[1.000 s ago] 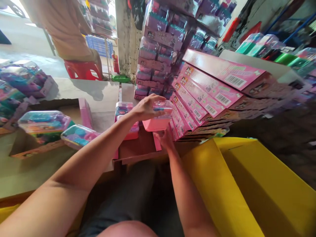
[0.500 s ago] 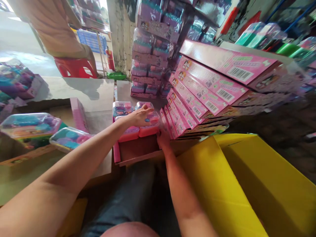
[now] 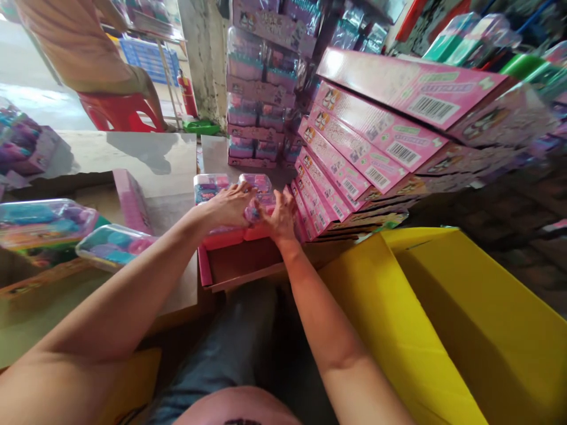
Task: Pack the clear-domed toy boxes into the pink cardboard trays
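Note:
A shallow pink display box (image 3: 206, 268) lies in front of me, its near part bare inside. Clear-lidded plastic cases with pink bases (image 3: 221, 239) and colourful contents fill its farther part. My left hand (image 3: 233, 203) lies spread over the cases, fingers apart, palm down. On the right side of the cases rests my right hand (image 3: 281, 218), its fingers spread and the fingertips near those of my left hand. Neither hand is wrapped round anything.
Stacked pink cartons with barcodes (image 3: 367, 136) lean at the right, above a yellow box (image 3: 398, 307). Packed display boxes (image 3: 254, 88) stand behind. Loose cases (image 3: 113, 245) lie at the left. A person sits on a red stool (image 3: 119, 112) at the back left.
My right hand has risen from the box's right edge onto the cases and opened. My left hand has shifted left and nearer, over the cases. The view has shifted slightly.

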`<state>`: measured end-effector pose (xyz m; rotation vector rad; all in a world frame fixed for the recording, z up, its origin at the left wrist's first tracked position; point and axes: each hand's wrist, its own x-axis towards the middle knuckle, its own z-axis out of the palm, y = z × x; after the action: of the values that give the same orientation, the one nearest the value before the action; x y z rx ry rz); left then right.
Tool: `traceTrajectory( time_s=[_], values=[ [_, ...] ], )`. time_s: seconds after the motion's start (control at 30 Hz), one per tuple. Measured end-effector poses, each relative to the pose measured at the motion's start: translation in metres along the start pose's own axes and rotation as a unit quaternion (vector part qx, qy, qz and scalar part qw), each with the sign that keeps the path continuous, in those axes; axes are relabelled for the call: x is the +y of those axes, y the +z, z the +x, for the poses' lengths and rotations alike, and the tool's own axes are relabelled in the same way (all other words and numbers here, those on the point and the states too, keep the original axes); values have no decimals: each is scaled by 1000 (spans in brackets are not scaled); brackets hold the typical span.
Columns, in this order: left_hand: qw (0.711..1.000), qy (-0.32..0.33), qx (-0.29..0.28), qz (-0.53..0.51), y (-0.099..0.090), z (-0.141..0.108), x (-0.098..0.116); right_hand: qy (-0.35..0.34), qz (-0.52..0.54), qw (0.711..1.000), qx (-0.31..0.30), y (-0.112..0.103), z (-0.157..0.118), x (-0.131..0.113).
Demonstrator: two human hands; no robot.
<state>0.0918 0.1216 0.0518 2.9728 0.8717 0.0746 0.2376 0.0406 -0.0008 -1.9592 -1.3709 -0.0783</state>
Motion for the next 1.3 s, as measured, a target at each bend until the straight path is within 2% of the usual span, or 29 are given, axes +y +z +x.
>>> traceTrajectory(
  time_s=[0.1,0.2,0.47,0.63,0.77,0.87,0.97,1.03,1.1,1.17,1.2,1.3],
  values=[
    [998,-47,1,38,4,-16,-1,-13,-8,1000,10,16,-11,1],
    [997,-45,0,56,8,-20,0,-38,-1,999,35,26,-20,2],
    [997,-9,-27,76,9,-16,-10,-70,-31,997,30,32,-23,2],
    [996,-43,-32,72,6,-14,-9,-53,-23,998,21,35,-27,0],
    [995,-81,-12,57,7,-8,0,-68,-27,997,28,38,-25,5],
    [994,-93,32,54,11,-15,9,-91,-14,995,25,36,-24,14],
    [989,-108,95,36,9,-45,3,-93,4,996,-7,28,-24,20],
    [978,-153,138,15,-1,-81,-12,-87,14,996,-1,17,-29,14],
    [964,-225,145,-5,-15,-123,-31,-89,41,995,33,3,-43,-6],
    [953,-287,91,-28,-25,-162,-52,-119,97,987,36,-6,-63,-38],
    [950,-305,48,-45,-27,-176,-62,-143,131,981,12,-6,-74,-57],
    [939,-318,-51,-118,-21,-199,-85,-200,211,950,-117,17,-104,-107]
  ],
)
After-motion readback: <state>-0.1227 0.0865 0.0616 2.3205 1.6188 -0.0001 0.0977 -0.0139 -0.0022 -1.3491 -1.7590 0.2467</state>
